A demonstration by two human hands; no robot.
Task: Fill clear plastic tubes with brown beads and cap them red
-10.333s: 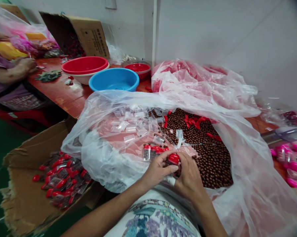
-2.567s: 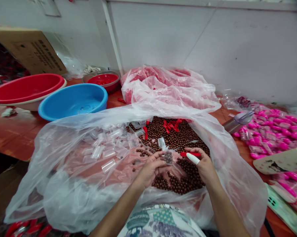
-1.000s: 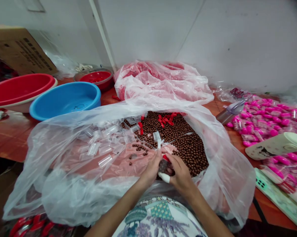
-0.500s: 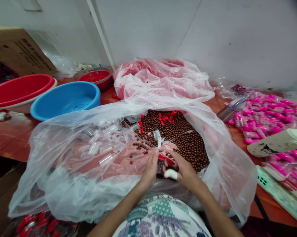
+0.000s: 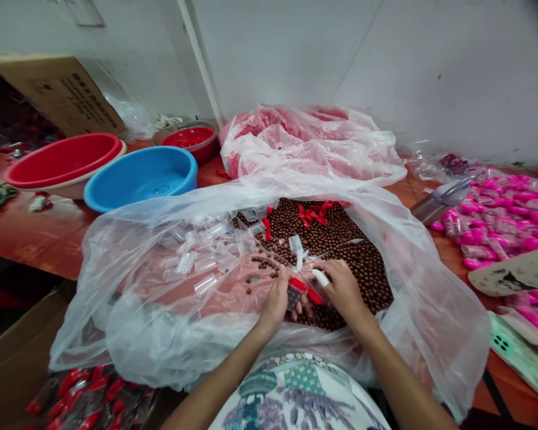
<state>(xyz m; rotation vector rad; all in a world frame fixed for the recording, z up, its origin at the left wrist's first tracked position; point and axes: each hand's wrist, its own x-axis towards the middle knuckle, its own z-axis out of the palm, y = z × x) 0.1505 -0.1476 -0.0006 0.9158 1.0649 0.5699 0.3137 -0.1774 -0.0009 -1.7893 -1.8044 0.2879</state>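
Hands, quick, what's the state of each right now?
Left hand: closed on a small red-topped container.
Right hand: beside it, fingers bent; can't tell whether it holds anything.

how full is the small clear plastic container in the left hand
At least partly full: dark brown balls show inside the container; exact level is unclear.

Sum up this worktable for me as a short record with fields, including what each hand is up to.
Left hand: holds a small clear container with a red top
Right hand: over the brown balls, beside the container; any grip is unclear
On the plastic sheet: brown balls, empty-looking clear tubes, loose red pieces
Behind, to the left: blue basin, red basin
Far right: pink-and-clear items
Lower left: cardboard box, red-and-clear items
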